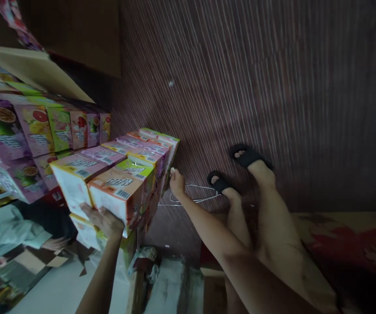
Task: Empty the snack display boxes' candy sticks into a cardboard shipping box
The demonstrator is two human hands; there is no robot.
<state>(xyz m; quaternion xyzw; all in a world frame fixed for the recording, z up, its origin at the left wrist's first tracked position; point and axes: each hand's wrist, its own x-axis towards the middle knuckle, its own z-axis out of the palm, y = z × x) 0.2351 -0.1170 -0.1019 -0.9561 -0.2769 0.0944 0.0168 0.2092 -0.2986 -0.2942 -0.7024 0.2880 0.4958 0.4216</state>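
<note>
A stacked block of fruit-printed cartons [116,181], in pink, orange, lilac and green with white sides, stands left of centre. My left hand [104,221] lies against the white side of the nearest cartons, its fingers spread and apart. Close to the right side of the stack is my right hand [177,184], with its fingers curled closed. Something pale shows at its fingertips, too small to name. Whether this hand touches the cartons I cannot tell.
More fruit cartons [37,131] stand in rows at the left beside a cardboard flap [34,69]. Another person's sleeve [18,229] and hand [55,244] are at the lower left. White cord [201,200] lies on the striped floor [207,87] near sandalled feet [248,156].
</note>
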